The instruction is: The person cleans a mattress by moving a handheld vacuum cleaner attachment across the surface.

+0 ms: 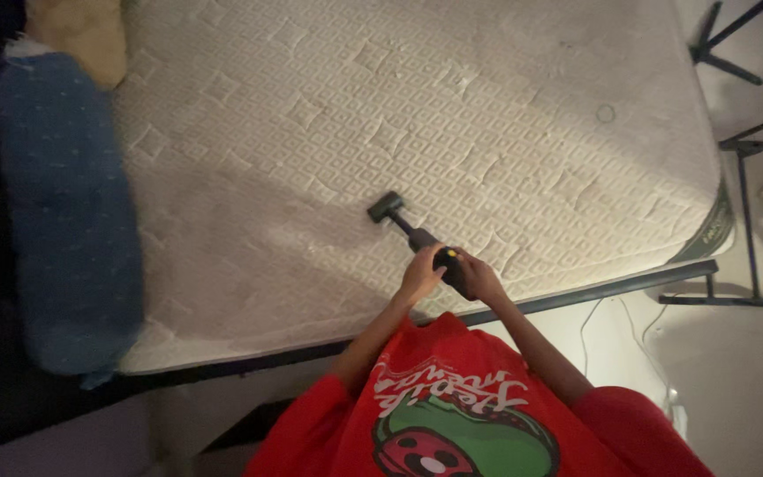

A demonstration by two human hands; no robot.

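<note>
A small black handheld vacuum [410, 231] rests with its flat nozzle on a bare white quilted mattress [487, 115], near the front edge. My left hand [420, 276] grips the vacuum's body from the left. My right hand [482, 279] clasps the same body from the right, beside a small yellow spot on it. Both arms reach out from my red printed shirt [461, 406] at the bottom of the view.
A long blue bolster [64, 212] lies along the mattress's left end, with a yellowish cushion [81, 35] above it. A dark bed frame rail [593, 291] runs under the mattress edge. Black metal stand legs [744, 221] and thin white cables [589, 327] are on the pale floor at right.
</note>
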